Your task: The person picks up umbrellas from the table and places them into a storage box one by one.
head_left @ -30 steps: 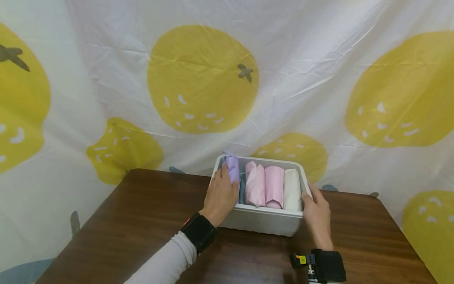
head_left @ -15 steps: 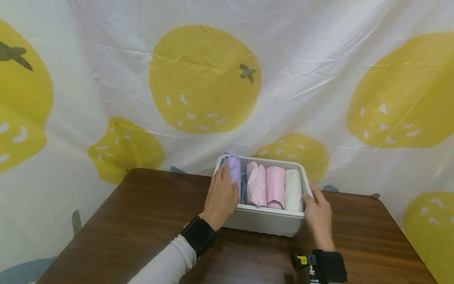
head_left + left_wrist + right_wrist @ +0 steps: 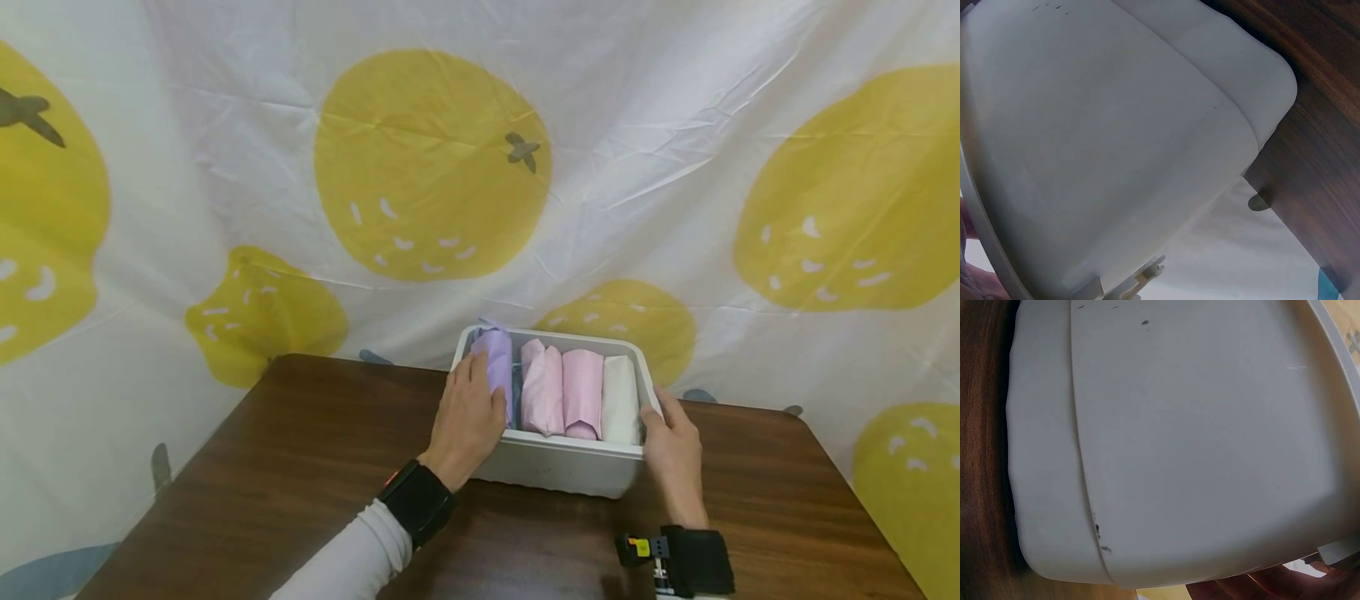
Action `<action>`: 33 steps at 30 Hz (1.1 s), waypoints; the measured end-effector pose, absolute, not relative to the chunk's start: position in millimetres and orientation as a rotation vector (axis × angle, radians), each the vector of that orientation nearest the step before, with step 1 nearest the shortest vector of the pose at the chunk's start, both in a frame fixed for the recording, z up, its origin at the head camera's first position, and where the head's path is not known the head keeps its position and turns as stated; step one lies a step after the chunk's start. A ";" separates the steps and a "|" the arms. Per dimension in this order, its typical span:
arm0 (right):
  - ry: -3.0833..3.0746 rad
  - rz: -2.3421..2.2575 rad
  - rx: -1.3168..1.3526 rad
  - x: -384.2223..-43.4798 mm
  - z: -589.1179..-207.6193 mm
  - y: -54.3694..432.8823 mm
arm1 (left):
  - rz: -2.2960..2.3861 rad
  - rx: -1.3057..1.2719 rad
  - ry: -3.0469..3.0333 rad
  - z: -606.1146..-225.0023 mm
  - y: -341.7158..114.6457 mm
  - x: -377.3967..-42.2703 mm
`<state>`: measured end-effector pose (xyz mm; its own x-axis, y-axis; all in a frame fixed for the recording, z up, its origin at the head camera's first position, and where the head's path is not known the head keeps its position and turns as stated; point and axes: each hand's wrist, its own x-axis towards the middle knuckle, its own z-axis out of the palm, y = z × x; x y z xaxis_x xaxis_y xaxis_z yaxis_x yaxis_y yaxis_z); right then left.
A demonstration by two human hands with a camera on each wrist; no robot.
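A whitish plastic bin [image 3: 555, 467] on the table holds a row of rolled cloth-like bundles. At its left end stands a purple roll [image 3: 495, 367], with a strip of blue-grey fabric [image 3: 516, 392] beside it. Two pink rolls [image 3: 542, 387] and a white roll [image 3: 619, 400] fill the rest. My left hand [image 3: 467, 412] lies over the bin's left rim, its fairly straight fingers on the purple roll. At the right end my right hand [image 3: 672, 446] grips the bin, thumb at the rim and fingers along the outer wall. Both wrist views mostly show the bin's side [image 3: 1116, 137].
The dark wooden table [image 3: 337, 433] extends around the bin. Behind it hangs a white curtain [image 3: 622, 125] printed with yellow fruit, close to the table's back edge. Black straps [image 3: 420, 500] sit on both wrists.
The purple roll has shifted slightly to the right under my left hand, whose fingers look a little straighter. My right hand keeps its place on the bin.
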<state>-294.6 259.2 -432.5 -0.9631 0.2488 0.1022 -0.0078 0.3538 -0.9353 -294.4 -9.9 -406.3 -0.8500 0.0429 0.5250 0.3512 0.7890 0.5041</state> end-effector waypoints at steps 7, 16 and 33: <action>-2.390 1.662 -0.221 -295.1 -432.2 258.8 | -0.816 -0.301 -2.463 -407.4 -10.2 -294.1; -2.381 1.652 -0.216 -296.1 -433.0 256.2 | -0.730 -0.322 -2.413 -411.8 -10.2 -296.4; -2.392 1.667 -0.204 -296.9 -432.5 253.9 | -0.646 -0.348 -2.453 -413.4 -13.4 -293.8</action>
<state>-296.9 253.9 -432.5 -0.9665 0.2369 0.0990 -0.0109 0.3475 -0.9376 -293.8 -13.4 -413.4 -0.8017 0.1002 0.5892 0.3775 0.8492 0.3692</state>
